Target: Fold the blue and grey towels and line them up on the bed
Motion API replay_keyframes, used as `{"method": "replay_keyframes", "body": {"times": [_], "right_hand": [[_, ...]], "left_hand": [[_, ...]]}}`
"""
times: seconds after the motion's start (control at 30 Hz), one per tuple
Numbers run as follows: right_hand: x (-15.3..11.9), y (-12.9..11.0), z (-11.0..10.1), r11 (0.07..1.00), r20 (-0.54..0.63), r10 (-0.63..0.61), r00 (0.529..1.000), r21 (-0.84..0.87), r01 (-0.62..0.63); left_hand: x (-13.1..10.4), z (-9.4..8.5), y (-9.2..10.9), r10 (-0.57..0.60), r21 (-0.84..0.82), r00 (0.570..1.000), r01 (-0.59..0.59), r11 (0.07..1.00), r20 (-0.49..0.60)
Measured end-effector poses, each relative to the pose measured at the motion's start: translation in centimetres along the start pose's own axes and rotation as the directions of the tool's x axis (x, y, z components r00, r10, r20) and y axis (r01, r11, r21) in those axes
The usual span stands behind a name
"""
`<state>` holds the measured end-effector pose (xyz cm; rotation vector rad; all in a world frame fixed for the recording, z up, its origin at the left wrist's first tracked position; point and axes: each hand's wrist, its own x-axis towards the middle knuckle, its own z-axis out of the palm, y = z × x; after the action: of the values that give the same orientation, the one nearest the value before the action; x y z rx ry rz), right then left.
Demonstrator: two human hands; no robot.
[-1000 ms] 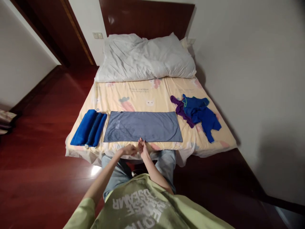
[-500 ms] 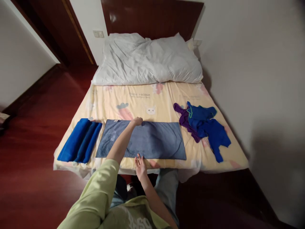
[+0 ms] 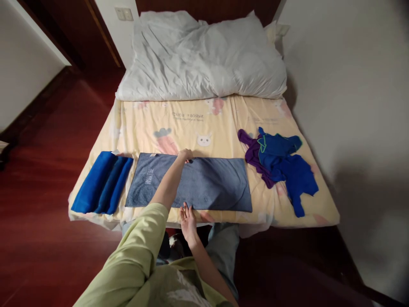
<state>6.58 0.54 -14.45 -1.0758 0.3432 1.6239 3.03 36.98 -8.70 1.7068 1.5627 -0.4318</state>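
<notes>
A grey-blue towel [image 3: 217,183] lies spread flat across the near part of the bed, with white lettering at its left end. My left hand [image 3: 185,156] reaches across it, its fingers closed at the middle of the towel's far edge. At the near edge, my right hand [image 3: 188,219] is turned palm up, fingers apart and fingertips touching the towel. Left of the towel is a folded blue cloth [image 3: 104,183]. To the right lie crumpled blue clothes [image 3: 298,175] and a purple garment [image 3: 255,155], partly covered by the blue ones.
The bed has a yellow patterned sheet [image 3: 147,123]. A bunched white quilt [image 3: 204,59] spans its far end, below a dark headboard [image 3: 207,9]. A pale wall [image 3: 358,106] runs along the right side, and reddish floor [image 3: 38,170] shows on the left.
The view has tilted down and come a little closer, so the bed looks larger. Both hands stay at nearly the same places on the towel's edges, and the right fingers look slightly more bent.
</notes>
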Motion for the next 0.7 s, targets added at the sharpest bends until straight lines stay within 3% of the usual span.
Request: {"method": "replay_keyframes", "body": {"times": [0.27,0.53,0.7], "right_hand": [[0.2,0.2,0.0,1.0,-0.015,-0.003,1.0,0.024,0.003],[1.0,0.8,-0.9,0.999,-0.005,-0.034,0.999,-0.006,0.034],[0.1,0.6,-1.3,0.995,0.042,-0.071,0.997,-0.062,0.074]], "left_hand": [[-0.4,0.0,0.3,0.028,-0.11,0.999,-0.023,0.994,0.039],[-0.1,-0.1,-0.3,0.093,-0.063,0.991,-0.1,0.993,-0.098],[-1.0,-0.6,-0.2,0.129,-0.076,0.976,-0.144,0.987,-0.178]]}}
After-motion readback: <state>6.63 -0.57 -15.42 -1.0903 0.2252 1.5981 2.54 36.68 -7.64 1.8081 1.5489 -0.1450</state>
